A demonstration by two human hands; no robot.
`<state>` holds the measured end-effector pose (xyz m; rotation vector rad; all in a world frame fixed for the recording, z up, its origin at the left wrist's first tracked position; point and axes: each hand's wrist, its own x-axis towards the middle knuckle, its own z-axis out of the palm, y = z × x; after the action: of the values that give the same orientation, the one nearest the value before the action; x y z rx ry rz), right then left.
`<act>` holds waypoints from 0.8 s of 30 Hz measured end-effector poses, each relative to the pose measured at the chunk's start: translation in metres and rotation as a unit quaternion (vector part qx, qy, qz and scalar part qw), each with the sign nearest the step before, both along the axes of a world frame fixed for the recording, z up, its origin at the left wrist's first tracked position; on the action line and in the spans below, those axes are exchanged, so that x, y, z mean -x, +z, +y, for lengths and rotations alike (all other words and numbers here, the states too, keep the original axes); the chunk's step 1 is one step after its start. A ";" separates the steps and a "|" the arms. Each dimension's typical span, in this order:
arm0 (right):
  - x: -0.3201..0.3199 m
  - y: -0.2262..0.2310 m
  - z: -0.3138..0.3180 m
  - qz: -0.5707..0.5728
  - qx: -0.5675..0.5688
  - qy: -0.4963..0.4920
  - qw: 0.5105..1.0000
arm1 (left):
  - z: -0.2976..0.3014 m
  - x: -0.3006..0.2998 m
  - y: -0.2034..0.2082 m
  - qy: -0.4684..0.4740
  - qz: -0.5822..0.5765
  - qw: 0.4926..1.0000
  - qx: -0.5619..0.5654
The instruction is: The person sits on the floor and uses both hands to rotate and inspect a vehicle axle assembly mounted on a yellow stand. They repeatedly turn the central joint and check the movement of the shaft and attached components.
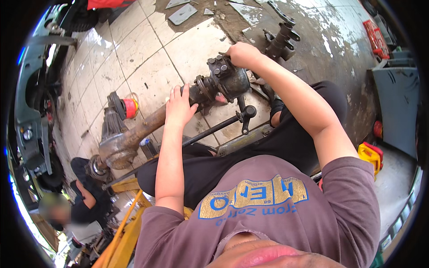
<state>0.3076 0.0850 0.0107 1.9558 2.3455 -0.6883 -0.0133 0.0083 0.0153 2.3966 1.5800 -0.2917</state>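
Observation:
A rusty vehicle axle point(154, 120) lies slantwise in front of me, with its round differential housing point(117, 151) at the left end. My left hand point(179, 107) lies on the axle tube, fingers spread over its top. At the right end is a greasy dark steering knuckle point(236, 85) with a bolted cap point(218, 66). My right hand point(243, 54) is curled at the knuckle's far upper edge, beside the cap; its fingertips are partly hidden, and what they pinch cannot be made out. A dark steering rod point(210, 131) with a jointed end runs along the axle's near side.
A dark metal part point(282, 41) stands on the floor beyond my right hand. Near the differential is a red and yellow can point(130, 108). Another person point(89, 198) crouches at the left, by a vehicle point(33, 129). Yellow stand point(125, 223) lower left; grey cabinet point(395, 107) right; broken tiles point(182, 14) far.

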 end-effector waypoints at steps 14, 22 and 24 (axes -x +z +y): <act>-0.001 -0.003 -0.036 0.007 -0.125 0.050 0.991 | 0.000 0.001 -0.005 -0.008 0.002 1.000 0.013; -0.002 0.005 -0.036 0.026 -0.073 -0.003 0.997 | 0.002 0.004 -0.008 -0.016 -0.005 1.000 0.001; 0.000 0.014 -0.037 -0.033 -0.079 0.085 0.993 | -0.002 0.002 -0.007 -0.007 0.009 1.000 0.004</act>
<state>0.3075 0.0478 0.0248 1.7741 2.5579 -0.4348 -0.0151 0.0067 0.0085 2.4071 1.5674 -0.3230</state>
